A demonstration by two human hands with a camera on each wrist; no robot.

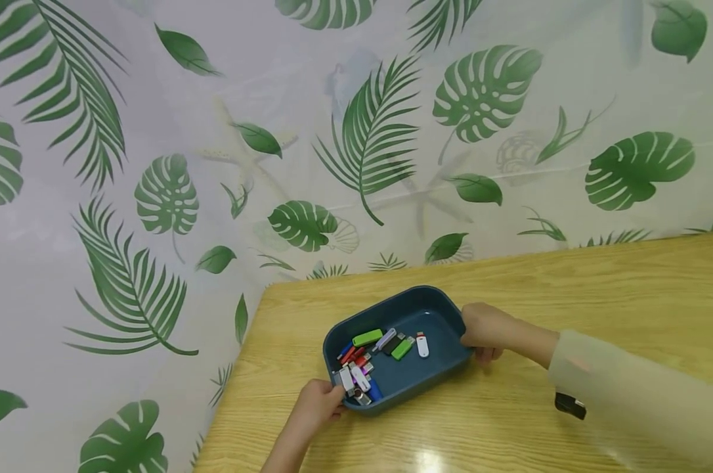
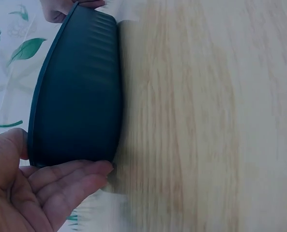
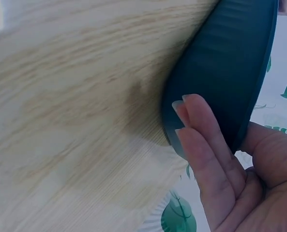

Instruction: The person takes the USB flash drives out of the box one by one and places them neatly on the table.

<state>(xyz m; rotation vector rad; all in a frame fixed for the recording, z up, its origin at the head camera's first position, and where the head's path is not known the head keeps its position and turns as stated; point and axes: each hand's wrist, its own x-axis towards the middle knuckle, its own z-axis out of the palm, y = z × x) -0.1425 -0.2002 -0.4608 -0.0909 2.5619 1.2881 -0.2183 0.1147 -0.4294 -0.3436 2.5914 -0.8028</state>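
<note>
A dark blue plastic bin [image 1: 400,379] is held at its two ends, one hand on each. My left hand [image 1: 316,406] grips the near left end, thumb at the rim and fingers against the outer wall, as the left wrist view shows. At the right end, my right hand [image 1: 491,328] holds the bin the same way. Inside lie several USB flash drives, mostly heaped at the left: a green one [image 1: 367,337], a lavender one [image 1: 385,339], a white one [image 1: 360,378], a blue one [image 1: 375,391]. A white-and-red drive [image 1: 422,345] lies apart. Whether the bin touches the table cannot be told.
The wood-grain table [image 1: 522,289] has its left edge beyond the left hand. A leaf-patterned sheet [image 1: 392,256] hangs behind and to the left. Partly under the right sleeve [image 1: 640,394] is a small black object [image 1: 570,405] on the table.
</note>
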